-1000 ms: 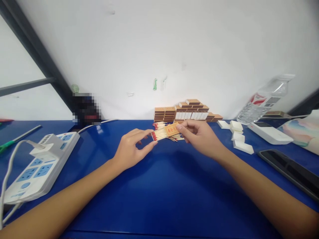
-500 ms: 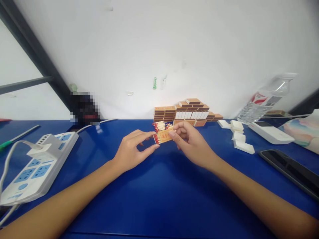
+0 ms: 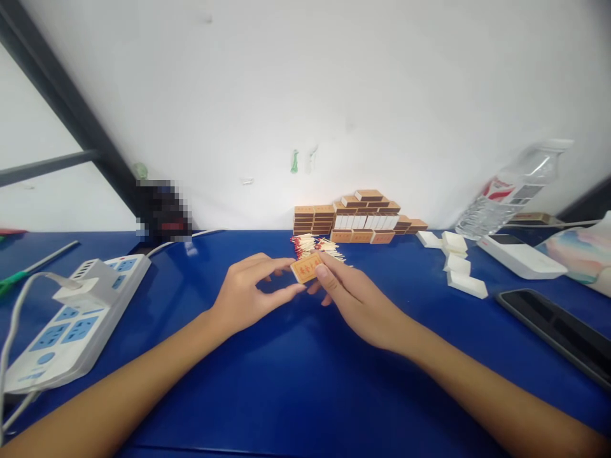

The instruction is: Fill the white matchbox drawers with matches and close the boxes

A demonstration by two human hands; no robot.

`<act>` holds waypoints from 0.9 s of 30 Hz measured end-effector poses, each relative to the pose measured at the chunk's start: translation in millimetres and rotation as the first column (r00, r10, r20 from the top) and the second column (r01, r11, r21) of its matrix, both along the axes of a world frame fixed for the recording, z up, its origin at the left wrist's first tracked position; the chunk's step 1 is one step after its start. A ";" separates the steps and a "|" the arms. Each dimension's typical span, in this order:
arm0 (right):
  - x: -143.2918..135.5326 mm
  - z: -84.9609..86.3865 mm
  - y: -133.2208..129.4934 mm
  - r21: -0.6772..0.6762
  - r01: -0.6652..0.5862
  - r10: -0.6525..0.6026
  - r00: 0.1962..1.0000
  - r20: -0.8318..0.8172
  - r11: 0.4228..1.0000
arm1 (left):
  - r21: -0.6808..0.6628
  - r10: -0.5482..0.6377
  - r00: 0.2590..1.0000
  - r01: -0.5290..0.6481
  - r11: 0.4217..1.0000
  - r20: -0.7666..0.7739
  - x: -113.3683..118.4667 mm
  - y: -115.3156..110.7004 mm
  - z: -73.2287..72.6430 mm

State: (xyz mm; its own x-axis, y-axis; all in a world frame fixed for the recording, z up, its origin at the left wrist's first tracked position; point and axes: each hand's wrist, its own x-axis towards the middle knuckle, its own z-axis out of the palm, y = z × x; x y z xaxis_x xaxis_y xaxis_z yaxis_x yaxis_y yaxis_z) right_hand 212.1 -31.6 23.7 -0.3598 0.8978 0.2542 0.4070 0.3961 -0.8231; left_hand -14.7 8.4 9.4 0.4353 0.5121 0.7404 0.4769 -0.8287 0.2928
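The matchbox [image 3: 304, 269] sits between the two hands, over the worktop [image 3: 305, 394], its printed face up and a little tilted. The right hand [image 3: 363, 305] pinches its right end, thumb on top. The left hand [image 3: 248, 289] has thumb and forefinger spread at the opposite end; from here I can't tell whether they press on it. I'd judge the box very light, thin card, fairly stiff yet easy to crush; a soft hold on its long edges would suit it, as squeezing the broad faces could dent it.

Taking twelve o'clock as toward the wall, loose matches [image 3: 305, 244] lie just beyond the box at twelve, close enough for knuckles to scatter. Behind them, from twelve to one, stand stacked matchboxes [image 3: 365, 221], likely quick to topple. White blocks [image 3: 466, 284] and a phone [image 3: 558, 331] lie around three, a tilted bottle [image 3: 508, 191] at two, a power strip [image 3: 81, 327] toward nine.
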 end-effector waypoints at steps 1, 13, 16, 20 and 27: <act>3.0 0.0 2.9 0.028 0.022 -0.023 0.999 0.040 0.999 | -0.022 0.014 1.000 -0.014 1.000 0.005 0.2 1.0 2.2; 32.9 -1.5 37.4 0.425 0.367 -0.555 0.654 0.514 0.827 | -0.145 0.114 0.991 -0.124 0.982 -0.076 47.9 134.6 40.2; 32.9 0.9 38.2 0.428 0.376 -0.566 0.624 0.539 0.822 | -0.142 0.077 0.986 -0.098 0.985 -0.151 65.1 161.3 39.4; 32.2 1.7 37.7 0.449 0.364 -0.573 0.608 0.550 0.816 | -0.135 0.130 0.983 -0.147 0.980 -0.126 79.2 169.8 30.1; 52.1 7.9 48.5 0.485 0.401 -0.629 0.531 0.568 0.777 | 0.003 0.238 0.966 -0.239 0.971 -0.101 63.7 124.1 32.8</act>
